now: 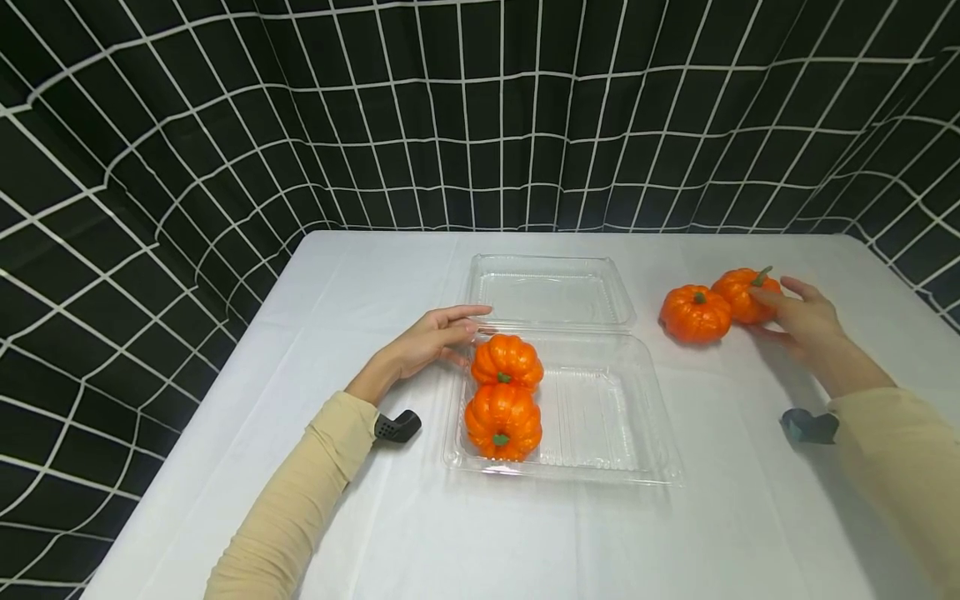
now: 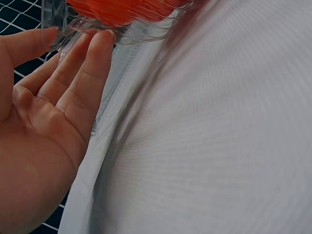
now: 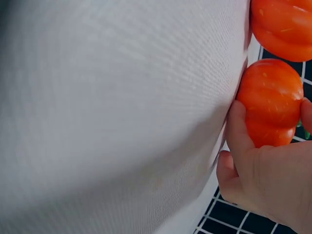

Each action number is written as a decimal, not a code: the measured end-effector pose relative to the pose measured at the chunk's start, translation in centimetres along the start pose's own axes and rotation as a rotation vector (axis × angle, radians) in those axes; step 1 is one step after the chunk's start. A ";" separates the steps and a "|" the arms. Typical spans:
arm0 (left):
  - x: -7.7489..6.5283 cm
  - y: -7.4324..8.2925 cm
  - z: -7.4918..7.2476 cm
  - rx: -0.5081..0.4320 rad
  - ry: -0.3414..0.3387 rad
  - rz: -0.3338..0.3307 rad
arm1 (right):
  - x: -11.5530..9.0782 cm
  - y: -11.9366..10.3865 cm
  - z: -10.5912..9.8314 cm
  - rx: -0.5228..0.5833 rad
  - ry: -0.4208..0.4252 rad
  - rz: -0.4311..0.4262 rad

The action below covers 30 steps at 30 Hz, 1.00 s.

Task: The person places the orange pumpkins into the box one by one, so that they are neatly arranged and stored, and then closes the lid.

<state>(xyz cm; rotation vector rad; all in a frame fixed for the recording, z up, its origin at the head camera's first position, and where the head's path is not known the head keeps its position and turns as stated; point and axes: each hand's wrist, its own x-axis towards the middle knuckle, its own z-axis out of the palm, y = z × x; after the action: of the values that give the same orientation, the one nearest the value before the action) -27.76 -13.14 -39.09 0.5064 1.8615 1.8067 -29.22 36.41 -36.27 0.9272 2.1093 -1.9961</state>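
No brand, label or writing can be read on any of the things. The left hand point(image 1: 431, 340) lies with fingers straight and relaxed, its fingertips point(image 2: 100, 41) touching the left rim of the clear clamshell container point(image 1: 600, 433) near the hinge, gripping nothing. The right hand point(image 1: 802, 318) curls its thumb and fingers round the far right pumpkin point(image 1: 744, 295), which sits on the white worktop point(image 1: 375, 517) at the right, well apart from the container; its green stem tilts up and to the right. Touching that pumpkin on its left is a second loose pumpkin point(image 1: 695, 314), upright on the worktop with its stem pointing up. The container lies open, its lid point(image 1: 551, 290) flat on the worktop behind the base, so that its long axis runs away from the person. Inside the base, along the left wall, two more pumpkins sit one behind the other and touching: the rear pumpkin point(image 1: 507, 361) and the front pumpkin point(image 1: 502, 421), both tipped so their stems face toward the person. Both arms wear beige sleeves point(image 1: 300, 492). A black cloth with a white grid point(image 1: 225, 125) hangs behind and beside the worktop.
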 end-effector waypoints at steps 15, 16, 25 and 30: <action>0.0 0.1 0.2 0.015 0.007 0.005 | -0.6 0.7 -0.6 -0.145 -0.033 -0.098; -0.1 0.0 0.2 0.013 0.006 0.004 | -0.6 0.7 -0.6 -0.151 -0.020 -0.101; 0.0 0.1 0.1 0.004 0.007 -0.002 | -1.9 -0.4 -1.0 -0.246 0.069 -0.217; 0.0 0.1 0.1 0.001 0.003 -0.003 | -2.8 -1.2 -1.0 -0.145 0.055 -0.276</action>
<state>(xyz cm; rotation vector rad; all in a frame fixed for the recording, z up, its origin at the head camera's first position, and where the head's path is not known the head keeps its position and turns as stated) -27.69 -13.07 -39.03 0.5012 1.8644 1.8064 -27.20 36.42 -33.80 0.7079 2.4932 -1.9162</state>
